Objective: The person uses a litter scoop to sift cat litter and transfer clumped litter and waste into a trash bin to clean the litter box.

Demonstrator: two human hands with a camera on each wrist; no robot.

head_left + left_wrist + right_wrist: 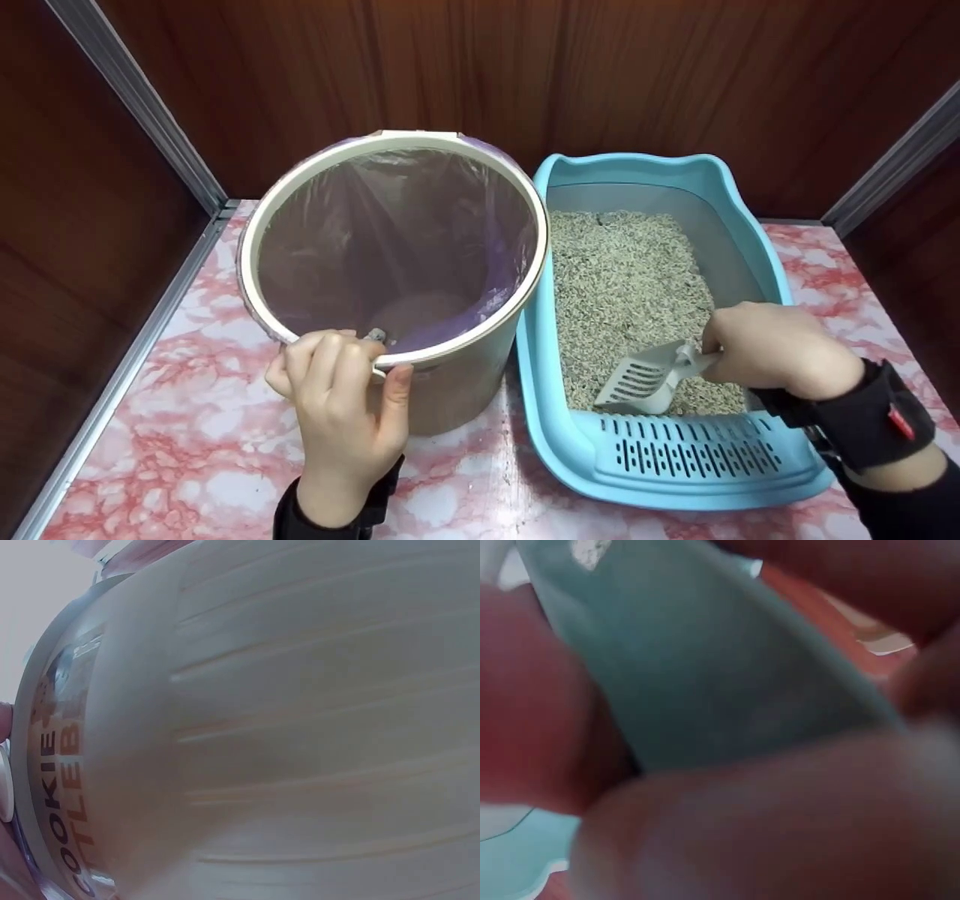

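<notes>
A beige round bin (457,375) lined with a purple bag (420,225) stands on the left. My left hand (345,397) grips its near rim, fingers curled over the edge. The left wrist view is filled by the bin's ribbed side (300,727) with dark lettering. To the right sits a light blue litter box (660,457) filled with pale grey litter (622,277). My right hand (772,349) holds the handle of a white slotted scoop (641,379), whose blade rests on the litter near the front. The right wrist view is blurred, showing fingers around the scoop handle (705,682).
Both containers stand on a pink marbled surface (202,420) in a corner of dark wood panels (600,67) with metal edge strips (150,105). The litter box's front lip is a perforated step (690,446). Bare surface lies left of the bin.
</notes>
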